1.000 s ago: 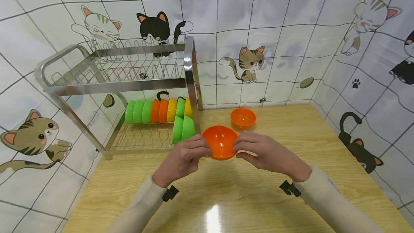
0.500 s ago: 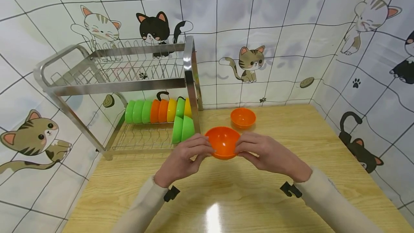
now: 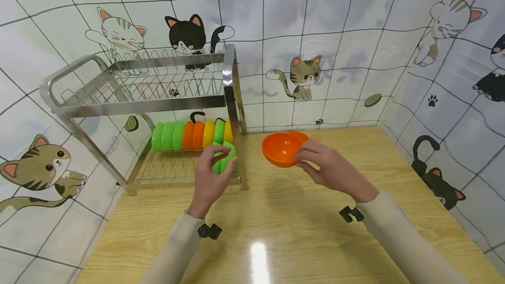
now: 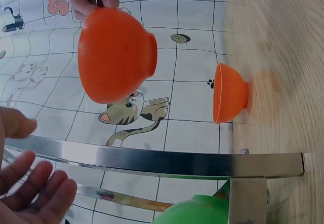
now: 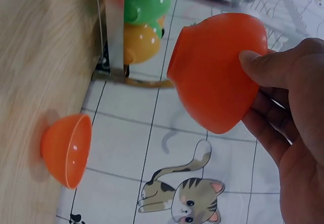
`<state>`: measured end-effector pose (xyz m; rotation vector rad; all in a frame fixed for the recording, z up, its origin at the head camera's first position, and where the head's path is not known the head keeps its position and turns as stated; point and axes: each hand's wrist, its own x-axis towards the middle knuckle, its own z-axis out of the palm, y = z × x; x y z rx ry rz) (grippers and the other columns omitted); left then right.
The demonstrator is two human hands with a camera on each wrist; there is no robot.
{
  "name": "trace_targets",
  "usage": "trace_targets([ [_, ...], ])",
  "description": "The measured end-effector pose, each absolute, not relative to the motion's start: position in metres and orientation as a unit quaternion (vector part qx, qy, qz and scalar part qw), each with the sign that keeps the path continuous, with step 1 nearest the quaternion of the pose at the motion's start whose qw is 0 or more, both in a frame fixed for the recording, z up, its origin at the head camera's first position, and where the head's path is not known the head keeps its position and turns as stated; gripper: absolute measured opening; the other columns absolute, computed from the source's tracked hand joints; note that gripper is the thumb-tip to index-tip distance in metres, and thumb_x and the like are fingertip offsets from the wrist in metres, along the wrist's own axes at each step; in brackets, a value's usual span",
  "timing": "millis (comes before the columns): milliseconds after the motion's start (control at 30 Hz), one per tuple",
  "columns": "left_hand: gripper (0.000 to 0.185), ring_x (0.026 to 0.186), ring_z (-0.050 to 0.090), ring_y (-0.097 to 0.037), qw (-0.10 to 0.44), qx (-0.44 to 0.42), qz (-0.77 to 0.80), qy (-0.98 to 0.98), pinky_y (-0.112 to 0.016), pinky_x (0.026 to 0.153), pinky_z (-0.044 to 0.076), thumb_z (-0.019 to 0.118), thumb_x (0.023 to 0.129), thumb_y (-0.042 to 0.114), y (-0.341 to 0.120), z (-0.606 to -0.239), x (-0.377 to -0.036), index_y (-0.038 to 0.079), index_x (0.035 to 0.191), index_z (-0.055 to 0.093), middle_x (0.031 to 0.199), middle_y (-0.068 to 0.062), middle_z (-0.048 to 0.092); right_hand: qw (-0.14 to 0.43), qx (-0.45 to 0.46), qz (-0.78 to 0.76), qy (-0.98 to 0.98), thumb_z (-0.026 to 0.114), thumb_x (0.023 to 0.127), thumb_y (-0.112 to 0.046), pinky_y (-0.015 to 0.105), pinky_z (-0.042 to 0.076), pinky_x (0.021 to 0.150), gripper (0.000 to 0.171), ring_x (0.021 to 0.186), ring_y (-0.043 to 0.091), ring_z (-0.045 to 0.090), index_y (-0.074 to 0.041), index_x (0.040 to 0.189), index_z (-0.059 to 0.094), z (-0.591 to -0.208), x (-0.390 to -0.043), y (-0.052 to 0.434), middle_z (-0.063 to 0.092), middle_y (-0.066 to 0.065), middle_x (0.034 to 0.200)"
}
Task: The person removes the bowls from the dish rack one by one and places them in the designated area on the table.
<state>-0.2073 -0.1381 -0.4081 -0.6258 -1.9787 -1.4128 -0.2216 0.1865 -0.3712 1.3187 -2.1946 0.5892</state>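
Two orange bowls show: right hand (image 3: 329, 168) holds one bowl (image 3: 281, 148) above the worktop (image 3: 300, 231), fingers clamped on its rim, hiding most of the far bowl (image 3: 300, 135). Left hand (image 3: 211, 179), fingers apart, hovers beside the rack (image 3: 230, 100) post and green bowls (image 3: 222, 154).

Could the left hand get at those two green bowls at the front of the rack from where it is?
Probably yes. The left hand hangs open right in front of the green bowls, and nothing seems to lie between them; the rack's post stands just to their right.

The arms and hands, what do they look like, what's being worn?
Both hands, left hand and right hand, are bare, with no gloves or rings visible. Each arm wears a long, cream-coloured sleeve reaching the wrist. A small black clip-like mount sits at each wrist.
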Motion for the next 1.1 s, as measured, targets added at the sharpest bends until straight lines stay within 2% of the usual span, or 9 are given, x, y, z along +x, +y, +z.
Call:
trace_targets([
  [100,0.032,0.108,0.065,-0.035,0.297,-0.190,-0.556,-0.752,-0.046,0.097,0.059,0.077,0.090,0.004,-0.135,-0.410,-0.213,-0.004,0.118,0.065,0.113,-0.022,0.066,0.260,0.459,0.221,-0.821,0.083,0.082,0.000,0.039,0.061,0.086,0.022,0.099,0.019,0.066,-0.010,0.098,0.073,-0.373,-0.236,0.190,0.068,0.000,0.105],
  [167,0.038,0.111,0.064,-0.033,0.285,-0.167,-0.564,-0.757,-0.045,0.099,0.058,0.077,0.091,0.006,-0.134,-0.411,-0.217,-0.001,0.126,0.064,0.116,-0.020,0.066,0.268,0.446,0.222,-0.825,0.084,0.080,0.004,0.040,0.061,0.084,0.024,0.098,0.021,0.066,-0.009,0.097,0.072,-0.375,-0.246,0.191,0.069,0.001,0.103],
  [333,0.044,0.115,0.064,-0.032,0.259,-0.156,-0.580,-0.756,-0.045,0.101,0.057,0.076,0.093,0.009,-0.127,-0.412,-0.227,0.001,0.134,0.062,0.118,-0.018,0.066,0.282,0.423,0.222,-0.832,0.083,0.080,0.006,0.038,0.060,0.081,0.021,0.095,0.021,0.064,-0.006,0.094,0.073,-0.383,-0.267,0.194,0.068,0.002,0.098],
  [533,0.035,0.109,0.068,-0.030,0.263,-0.162,-0.600,-0.738,-0.050,0.096,0.059,0.074,0.094,0.007,-0.125,-0.412,-0.235,0.004,0.128,0.067,0.114,-0.017,0.070,0.275,0.401,0.212,-0.848,0.080,0.084,0.005,0.034,0.056,0.074,0.016,0.089,0.020,0.059,-0.005,0.094,0.073,-0.391,-0.288,0.194,0.067,0.004,0.095],
  [700,0.028,0.103,0.070,-0.025,0.262,-0.150,-0.584,-0.754,-0.034,0.091,0.061,0.073,0.095,0.008,-0.127,-0.408,-0.236,0.004,0.123,0.069,0.110,-0.014,0.072,0.258,0.387,0.209,-0.860,0.079,0.086,0.002,0.035,0.056,0.075,0.012,0.090,0.020,0.058,-0.004,0.095,0.074,-0.397,-0.304,0.192,0.067,0.005,0.096],
  [767,0.026,0.102,0.070,-0.025,0.257,-0.152,-0.572,-0.764,-0.031,0.090,0.061,0.072,0.096,0.008,-0.128,-0.407,-0.237,0.003,0.121,0.069,0.109,-0.014,0.072,0.254,0.380,0.206,-0.865,0.079,0.086,0.003,0.036,0.057,0.076,0.012,0.090,0.021,0.058,-0.003,0.096,0.074,-0.400,-0.309,0.191,0.067,0.005,0.096],
  [933,0.022,0.101,0.069,-0.027,0.244,-0.172,-0.552,-0.779,-0.046,0.091,0.061,0.069,0.097,0.005,-0.131,-0.407,-0.241,0.000,0.119,0.066,0.107,-0.017,0.069,0.236,0.357,0.202,-0.881,0.079,0.086,0.002,0.040,0.059,0.081,0.012,0.093,0.025,0.061,-0.004,0.097,0.075,-0.407,-0.319,0.191,0.068,0.007,0.098],
  [1100,0.020,0.098,0.067,-0.025,0.232,-0.202,-0.532,-0.789,-0.048,0.091,0.061,0.068,0.098,0.006,-0.134,-0.408,-0.246,-0.001,0.115,0.063,0.103,-0.015,0.066,0.213,0.335,0.196,-0.897,0.076,0.089,0.000,0.040,0.059,0.081,0.010,0.094,0.026,0.061,-0.003,0.098,0.075,-0.420,-0.327,0.193,0.068,0.009,0.099],
])
